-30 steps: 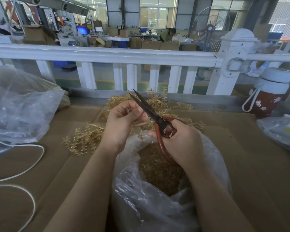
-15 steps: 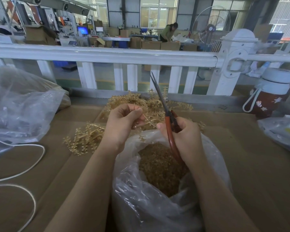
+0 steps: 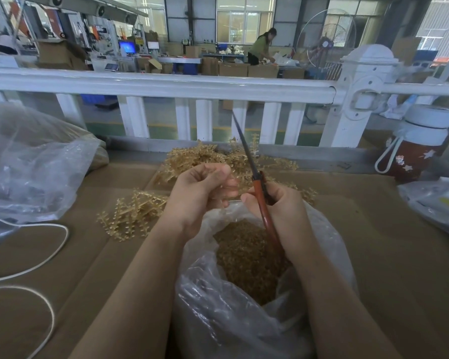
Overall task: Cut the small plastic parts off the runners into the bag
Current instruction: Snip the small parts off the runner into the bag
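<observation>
while the right hand [image 3: 278, 206] grips closed scissors [image 3: 246, 151], the left hand's [image 3: 200, 195] curled fingers pinch a thin runner [image 3: 231, 186].

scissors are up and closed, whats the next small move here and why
Probably tip the scissors back down and open the blades toward the left hand. The right hand holds them pointing up and away, blades together, while the left hand's fingers are curled above the open bag of cut parts. Whether a runner remains in them is unclear.
</observation>
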The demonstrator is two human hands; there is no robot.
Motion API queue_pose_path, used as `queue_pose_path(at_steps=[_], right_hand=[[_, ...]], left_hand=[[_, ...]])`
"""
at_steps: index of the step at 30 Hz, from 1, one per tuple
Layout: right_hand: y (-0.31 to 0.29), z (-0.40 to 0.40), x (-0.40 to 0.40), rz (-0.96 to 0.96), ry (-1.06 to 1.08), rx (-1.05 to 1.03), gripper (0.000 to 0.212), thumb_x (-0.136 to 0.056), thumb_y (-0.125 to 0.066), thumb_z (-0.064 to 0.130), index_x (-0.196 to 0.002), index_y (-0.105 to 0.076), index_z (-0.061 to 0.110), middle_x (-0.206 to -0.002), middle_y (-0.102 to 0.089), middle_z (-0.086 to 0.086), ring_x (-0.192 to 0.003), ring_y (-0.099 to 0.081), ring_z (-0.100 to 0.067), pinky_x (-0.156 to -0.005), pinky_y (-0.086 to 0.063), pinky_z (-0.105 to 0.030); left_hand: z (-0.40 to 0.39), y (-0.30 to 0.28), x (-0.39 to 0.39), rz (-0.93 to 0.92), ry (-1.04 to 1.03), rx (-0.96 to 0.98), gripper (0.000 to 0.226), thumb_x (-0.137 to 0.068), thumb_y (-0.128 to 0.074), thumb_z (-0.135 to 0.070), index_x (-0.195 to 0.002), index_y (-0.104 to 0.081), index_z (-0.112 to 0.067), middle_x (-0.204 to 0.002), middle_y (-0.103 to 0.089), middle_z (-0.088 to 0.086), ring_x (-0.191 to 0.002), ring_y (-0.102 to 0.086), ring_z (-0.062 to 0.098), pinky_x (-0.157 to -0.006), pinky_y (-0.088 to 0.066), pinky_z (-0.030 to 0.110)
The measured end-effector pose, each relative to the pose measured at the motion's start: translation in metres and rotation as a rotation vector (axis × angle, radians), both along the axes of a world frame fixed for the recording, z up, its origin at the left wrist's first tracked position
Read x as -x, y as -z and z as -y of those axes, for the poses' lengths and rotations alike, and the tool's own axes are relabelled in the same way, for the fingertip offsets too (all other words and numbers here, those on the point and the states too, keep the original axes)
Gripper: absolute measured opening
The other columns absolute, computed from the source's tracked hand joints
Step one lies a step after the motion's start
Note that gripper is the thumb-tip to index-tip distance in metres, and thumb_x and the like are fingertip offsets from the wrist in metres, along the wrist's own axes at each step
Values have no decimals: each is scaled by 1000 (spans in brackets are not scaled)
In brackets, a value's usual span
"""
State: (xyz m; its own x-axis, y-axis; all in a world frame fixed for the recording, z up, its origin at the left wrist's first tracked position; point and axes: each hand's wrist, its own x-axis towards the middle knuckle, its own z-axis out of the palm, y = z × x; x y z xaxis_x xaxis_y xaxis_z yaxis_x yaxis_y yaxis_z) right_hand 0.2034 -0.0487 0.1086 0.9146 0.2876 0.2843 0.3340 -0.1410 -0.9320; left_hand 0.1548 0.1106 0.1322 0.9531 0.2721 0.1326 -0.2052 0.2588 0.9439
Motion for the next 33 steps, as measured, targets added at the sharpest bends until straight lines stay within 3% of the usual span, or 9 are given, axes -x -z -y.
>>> queue_pose_path(at_steps=[2,5,8,10,13,18,24,27,33], right_hand=[[0,1,0,4,20,-61,8,-85,-79,20,-80,-74,17,-68,-72,5,-59,-65,-5,-60,-53,-17],[-1,4,-2,14,59,-139,11,-86,-78,21,-80,-73,14,-68,-70,4,-61,-63,-6,-64,-54,-21],[0,6,-2,0,76,-174,16,-88,-77,24,-83,-73,9,-67,-67,0,-60,-60,-10,-69,-56,-32],[0,7,-2,-6,83,-181,16,-87,-77,25,-83,-73,10,-70,-68,-3,-60,-61,-9,-69,-57,-32],[0,7,-2,6,94,-167,13,-87,-77,25,-82,-73,13,-74,-70,-3,-63,-65,-11,-69,-58,-29],[1,5,-3,19,108,-150,23,-82,-81,33,-83,-73,12,-75,-70,-7,-65,-64,-13,-70,-56,-39],[6,3,-3,141,136,35,40,-63,-73,71,-80,-66,36,-75,-69,25,-71,-64,5,-66,-45,-20],[7,2,-1,217,128,167,48,-61,-64,82,-87,-58,42,-88,-63,37,-84,-60,13,-64,-43,-7],[10,2,0,340,166,405,65,-63,-55,91,-91,-56,32,-84,-63,20,-78,-59,1,-64,-47,-21]], left_hand=[[-3,0,2,-29,120,53,33,-84,-68,-41,-98,-70,-11,-93,-75,14,-77,-73,22,-60,-57,27],[-9,-2,5,-111,233,20,39,-82,-66,-53,-88,-70,-16,-103,-74,18,-85,-72,23,-71,-59,29],[-12,-2,7,-160,300,-46,21,-77,-73,-39,-79,-74,-18,-95,-74,11,-78,-68,18,-70,-56,26],[-14,-1,8,-161,327,-94,9,-80,-77,-24,-82,-76,-15,-86,-72,6,-72,-64,14,-67,-54,21],[-13,0,9,-148,327,-149,12,-72,-76,-17,-82,-76,-11,-76,-69,3,-64,-60,10,-62,-52,17],[-12,1,7,-69,288,-57,12,-73,-74,-14,-82,-76,-7,-73,-70,4,-61,-63,9,-61,-55,18],[-11,2,2,45,81,90,15,-73,-73,-17,-86,-78,-10,-78,-74,4,-66,-69,8,-65,-58,19],[-10,1,1,101,24,97,14,-73,-72,-13,-85,-77,-10,-79,-75,5,-69,-70,10,-68,-58,19],[-11,4,-1,157,-20,58,14,-76,-69,-8,-89,-74,-7,-74,-71,6,-66,-65,10,-69,-57,19]])
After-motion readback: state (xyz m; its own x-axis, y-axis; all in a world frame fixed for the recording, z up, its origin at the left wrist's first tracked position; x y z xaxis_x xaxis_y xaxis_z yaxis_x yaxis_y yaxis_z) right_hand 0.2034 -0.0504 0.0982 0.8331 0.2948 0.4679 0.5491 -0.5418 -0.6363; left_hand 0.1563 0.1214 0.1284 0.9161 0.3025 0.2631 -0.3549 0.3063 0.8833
